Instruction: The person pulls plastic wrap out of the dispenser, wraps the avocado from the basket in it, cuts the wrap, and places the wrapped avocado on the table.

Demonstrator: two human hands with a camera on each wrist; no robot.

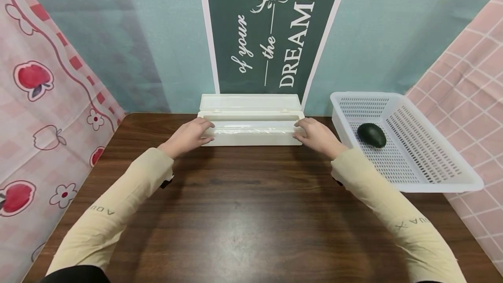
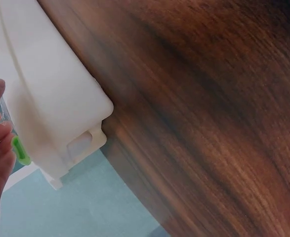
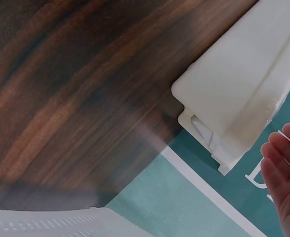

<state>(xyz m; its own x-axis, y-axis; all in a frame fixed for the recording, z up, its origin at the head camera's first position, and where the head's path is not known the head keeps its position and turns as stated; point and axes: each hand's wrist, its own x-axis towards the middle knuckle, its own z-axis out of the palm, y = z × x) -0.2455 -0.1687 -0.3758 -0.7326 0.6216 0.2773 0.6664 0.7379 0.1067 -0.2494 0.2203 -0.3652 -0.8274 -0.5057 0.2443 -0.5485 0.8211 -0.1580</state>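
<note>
One long white box (image 1: 251, 139), set at the far edge of the bench (image 1: 243, 213), near its middle; lid (image 1: 249, 101) raised at the back. Contents: clear film (image 1: 251, 129), glossy and slightly creased, lying along the open trough. Left grip (image 1: 189, 134): at the box's left end, thumb and fingers parted and loosely bent, with no firm hold seen on anything; contact with the film cannot be told. Right grip (image 1: 317, 135): at the right end, likewise parted, holding nothing visible. One green piece (image 2: 21, 151), at the box's end, just beside the left fingertips; its purpose unclear. Handling notes, by judgement: the step looks to be taking up the film's edge; best pinched at both ends together and drawn level, with even tension, lest it wrinkle, cling to itself or tear aslant. The box appears light and may slide if the pull is jerky; a low, steady draw toward the body should serve. One white perforated basket (image 1: 436, 187), right of the box and apart from it. Contents: one dark green oval fruit (image 1: 371, 135), likely an avocado, lying toward the basket's left side.
</note>
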